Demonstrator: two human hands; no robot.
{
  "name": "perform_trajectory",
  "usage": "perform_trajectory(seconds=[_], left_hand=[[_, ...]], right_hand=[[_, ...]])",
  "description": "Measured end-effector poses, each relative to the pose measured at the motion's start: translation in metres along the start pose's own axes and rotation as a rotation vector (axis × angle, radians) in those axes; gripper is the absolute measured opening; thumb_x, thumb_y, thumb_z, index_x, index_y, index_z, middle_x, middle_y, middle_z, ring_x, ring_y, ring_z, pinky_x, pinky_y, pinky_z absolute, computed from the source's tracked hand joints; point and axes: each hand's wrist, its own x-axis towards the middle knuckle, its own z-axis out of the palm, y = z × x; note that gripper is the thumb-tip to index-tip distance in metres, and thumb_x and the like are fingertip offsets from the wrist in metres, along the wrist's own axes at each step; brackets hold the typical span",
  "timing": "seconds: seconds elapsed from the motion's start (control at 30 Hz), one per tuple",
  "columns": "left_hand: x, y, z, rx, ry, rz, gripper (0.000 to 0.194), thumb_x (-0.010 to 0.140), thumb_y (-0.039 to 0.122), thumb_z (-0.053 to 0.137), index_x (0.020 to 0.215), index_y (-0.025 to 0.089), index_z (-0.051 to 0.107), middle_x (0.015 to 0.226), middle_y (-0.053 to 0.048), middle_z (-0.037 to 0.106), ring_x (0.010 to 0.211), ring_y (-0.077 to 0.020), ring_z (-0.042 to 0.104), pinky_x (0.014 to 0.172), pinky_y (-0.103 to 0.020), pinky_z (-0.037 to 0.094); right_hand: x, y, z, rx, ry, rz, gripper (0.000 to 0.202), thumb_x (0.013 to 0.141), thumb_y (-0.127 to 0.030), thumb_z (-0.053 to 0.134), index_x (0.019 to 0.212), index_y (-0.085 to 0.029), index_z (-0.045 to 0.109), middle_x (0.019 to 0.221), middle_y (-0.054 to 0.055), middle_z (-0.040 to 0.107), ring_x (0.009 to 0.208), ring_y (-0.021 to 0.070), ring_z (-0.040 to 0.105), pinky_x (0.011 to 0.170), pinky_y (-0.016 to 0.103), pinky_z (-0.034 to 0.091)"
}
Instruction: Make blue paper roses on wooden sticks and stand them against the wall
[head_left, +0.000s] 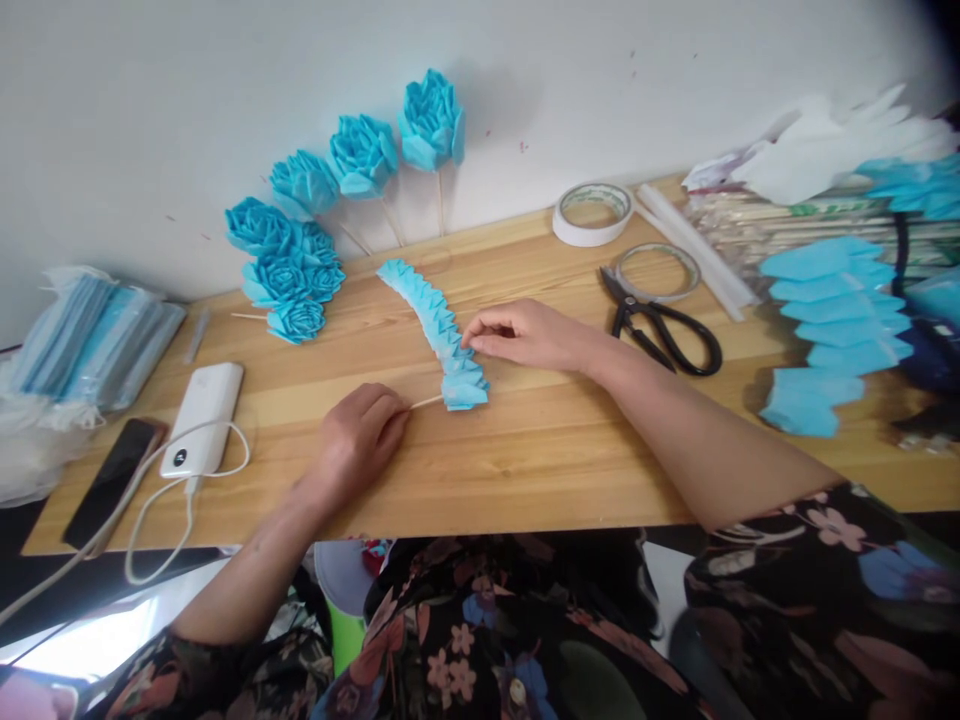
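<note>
A strip of overlapping blue petals (433, 325) lies curved on the table in front of me. My left hand (367, 430) is closed on a thin wooden stick (426, 403), whose far end meets the lower end of the strip. At the strip's right edge, my right hand (521, 335) has its fingers bent and close together, touching the petals. Whether its fingertips pinch a petal is hard to see.
Finished blue flowers (364, 155) on sticks lean against the wall. To the right lie black-handled scissors (664, 320), tape rolls (592, 215) and more blue petals (840, 300). A power bank (202, 420), phone (112, 485) and packed masks (97, 340) are at left.
</note>
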Motion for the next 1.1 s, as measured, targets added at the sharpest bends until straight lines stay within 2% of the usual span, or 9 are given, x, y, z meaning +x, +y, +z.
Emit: perform_trajectory(seconds=[0.3,0.5,0.63,0.8,1.1], left_hand=[[0.000,-0.008,0.000,-0.061,-0.031,-0.014,0.016,0.099,0.020,0.056,0.086,0.017,0.064,0.082,-0.005,0.066,0.076,-0.0163,0.061,0.068,-0.028,0.048],[-0.008,-0.014,-0.005,-0.145,-0.103,0.050,0.009,0.098,0.017,0.057,0.093,0.017,0.065,0.087,-0.006,0.067,0.080,-0.0158,0.063,0.070,-0.027,0.050],[-0.014,-0.014,-0.005,-0.162,-0.118,0.043,0.009,0.099,0.017,0.057,0.095,0.017,0.066,0.089,-0.006,0.067,0.081,-0.0160,0.063,0.072,-0.028,0.051],[-0.016,-0.012,-0.003,-0.182,-0.085,0.050,0.010,0.098,0.016,0.057,0.098,0.017,0.066,0.091,-0.007,0.068,0.083,-0.0170,0.064,0.073,-0.029,0.052],[-0.024,-0.022,-0.005,-0.185,-0.134,0.075,0.012,0.097,0.013,0.058,0.102,0.019,0.067,0.096,-0.007,0.069,0.085,-0.0177,0.063,0.072,-0.030,0.049]], right_hand=[[0.001,0.001,0.001,-0.017,0.008,0.005,0.032,0.090,-0.039,0.054,0.098,-0.016,0.075,0.083,0.002,0.070,0.067,0.0119,0.050,0.067,0.027,0.033],[0.001,0.003,0.002,-0.010,0.015,0.009,0.030,0.091,-0.037,0.055,0.098,-0.016,0.075,0.089,0.004,0.073,0.074,0.0132,0.056,0.069,0.027,0.036],[0.000,0.003,0.002,-0.002,0.025,0.025,0.028,0.091,-0.036,0.055,0.095,-0.017,0.075,0.086,0.003,0.073,0.071,0.0128,0.055,0.068,0.026,0.036],[0.000,0.004,0.005,0.006,0.011,0.044,0.021,0.086,-0.029,0.058,0.092,-0.017,0.074,0.078,0.002,0.071,0.065,0.0118,0.054,0.064,0.026,0.034],[-0.002,-0.002,0.009,-0.093,-0.031,0.022,0.010,0.082,-0.024,0.064,0.084,-0.020,0.073,0.077,-0.002,0.068,0.064,0.0105,0.052,0.063,0.026,0.032]])
